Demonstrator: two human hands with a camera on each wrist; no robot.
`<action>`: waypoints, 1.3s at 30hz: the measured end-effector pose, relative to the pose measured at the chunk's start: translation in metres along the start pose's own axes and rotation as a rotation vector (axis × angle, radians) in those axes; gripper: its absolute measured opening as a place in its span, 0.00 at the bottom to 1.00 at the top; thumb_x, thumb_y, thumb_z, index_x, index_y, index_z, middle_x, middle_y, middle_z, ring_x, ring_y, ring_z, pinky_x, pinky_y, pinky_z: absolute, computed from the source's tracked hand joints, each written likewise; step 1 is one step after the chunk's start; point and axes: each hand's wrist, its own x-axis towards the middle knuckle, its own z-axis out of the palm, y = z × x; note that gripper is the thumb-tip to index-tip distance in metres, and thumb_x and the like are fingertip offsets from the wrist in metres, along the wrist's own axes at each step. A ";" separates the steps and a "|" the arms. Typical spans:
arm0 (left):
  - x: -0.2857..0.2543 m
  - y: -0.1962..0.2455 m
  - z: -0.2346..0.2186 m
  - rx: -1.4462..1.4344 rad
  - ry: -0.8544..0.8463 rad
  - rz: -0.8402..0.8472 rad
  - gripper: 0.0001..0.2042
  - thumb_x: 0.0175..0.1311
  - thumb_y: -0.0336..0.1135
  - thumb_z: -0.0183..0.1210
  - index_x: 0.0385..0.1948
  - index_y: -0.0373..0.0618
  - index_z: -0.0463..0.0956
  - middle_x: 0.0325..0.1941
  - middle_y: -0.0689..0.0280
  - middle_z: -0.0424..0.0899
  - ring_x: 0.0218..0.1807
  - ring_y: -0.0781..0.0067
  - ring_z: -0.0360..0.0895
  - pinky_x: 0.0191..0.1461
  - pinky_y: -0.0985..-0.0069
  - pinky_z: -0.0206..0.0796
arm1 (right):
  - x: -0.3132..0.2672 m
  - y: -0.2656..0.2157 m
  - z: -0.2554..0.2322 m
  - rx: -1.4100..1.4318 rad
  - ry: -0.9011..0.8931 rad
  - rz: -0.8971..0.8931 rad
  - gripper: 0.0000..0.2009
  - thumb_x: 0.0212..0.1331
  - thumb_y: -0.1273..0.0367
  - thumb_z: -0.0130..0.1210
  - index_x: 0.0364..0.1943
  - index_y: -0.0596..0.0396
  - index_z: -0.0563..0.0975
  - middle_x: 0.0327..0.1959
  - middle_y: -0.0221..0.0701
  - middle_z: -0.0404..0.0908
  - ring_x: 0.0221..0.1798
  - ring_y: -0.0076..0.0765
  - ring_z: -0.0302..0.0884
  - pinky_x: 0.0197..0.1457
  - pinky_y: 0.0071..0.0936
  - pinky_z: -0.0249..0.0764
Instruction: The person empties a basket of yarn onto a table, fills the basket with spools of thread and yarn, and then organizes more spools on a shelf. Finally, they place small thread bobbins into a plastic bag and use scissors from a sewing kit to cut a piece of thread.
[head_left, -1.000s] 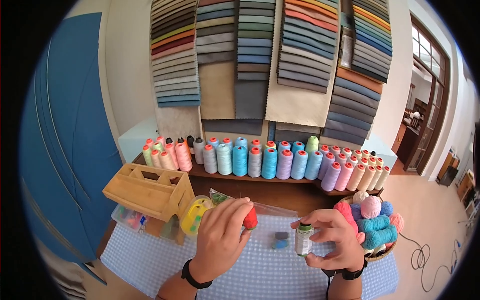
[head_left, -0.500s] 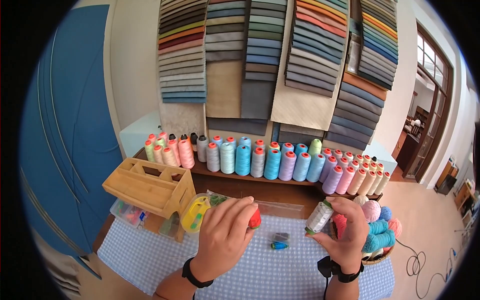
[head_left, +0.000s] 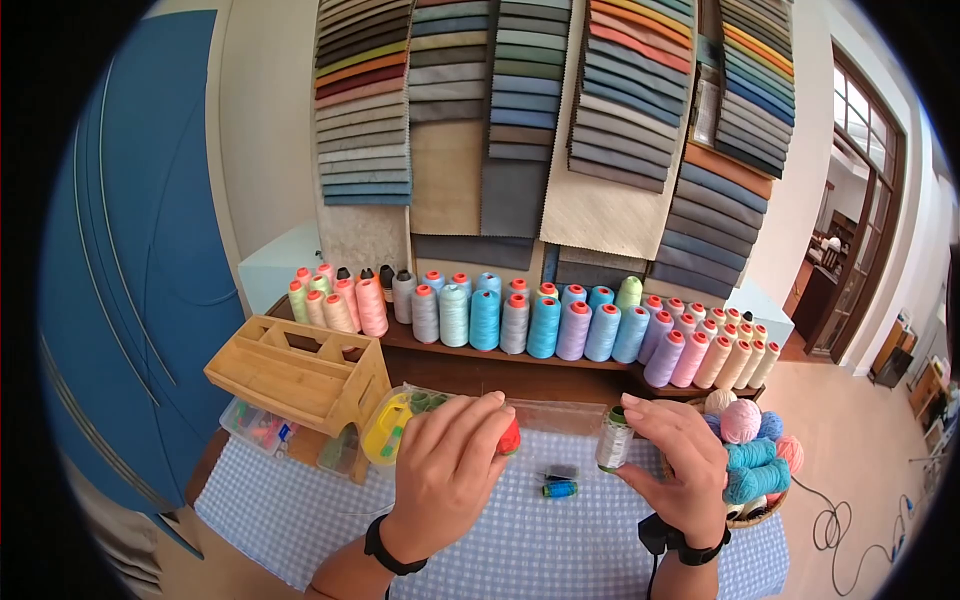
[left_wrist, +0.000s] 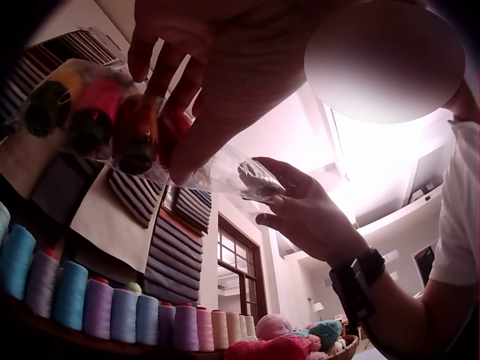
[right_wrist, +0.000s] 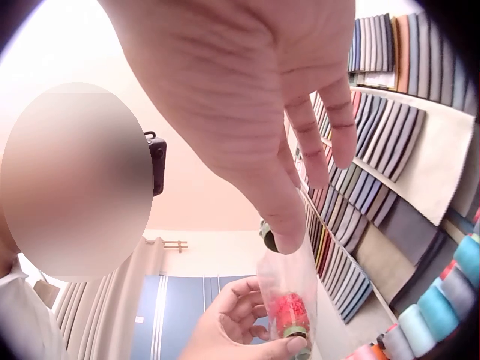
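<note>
In the head view, my left hand (head_left: 450,475) grips a small red thread spool (head_left: 510,437), mostly hidden by the fingers. A clear plastic bag (left_wrist: 214,176) shows at this hand in the left wrist view, with yellow, pink and red spools (left_wrist: 94,116) in it. My right hand (head_left: 680,465) pinches a white thread spool (head_left: 614,440) with a green end, nearly upright, between thumb and fingers. In the right wrist view the clear plastic stretches between both hands. Below them, a blue spool (head_left: 560,490) and a dark grey one (head_left: 561,472) are seen against the checked cloth (head_left: 500,550).
A wooden organizer (head_left: 300,375) and a yellow-lidded clear box (head_left: 390,430) stand at the left. Large thread cones (head_left: 486,322) line the shelf behind. A yarn basket (head_left: 752,518) sits at the right, and fabric swatches (head_left: 630,100) hang on the wall.
My right hand has turned the white spool, from upright to tilted and back to nearly upright, its fingers now straighter. The left hand keeps its grip. The head view has shifted slightly.
</note>
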 end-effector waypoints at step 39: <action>-0.002 0.001 0.001 -0.058 0.001 0.014 0.34 0.38 0.24 0.76 0.54 0.45 0.72 0.61 0.57 0.80 0.59 0.52 0.78 0.59 0.58 0.66 | -0.009 0.004 -0.001 0.152 -0.157 -0.059 0.14 0.46 0.63 0.76 0.33 0.52 0.83 0.38 0.25 0.86 0.30 0.28 0.83 0.27 0.22 0.74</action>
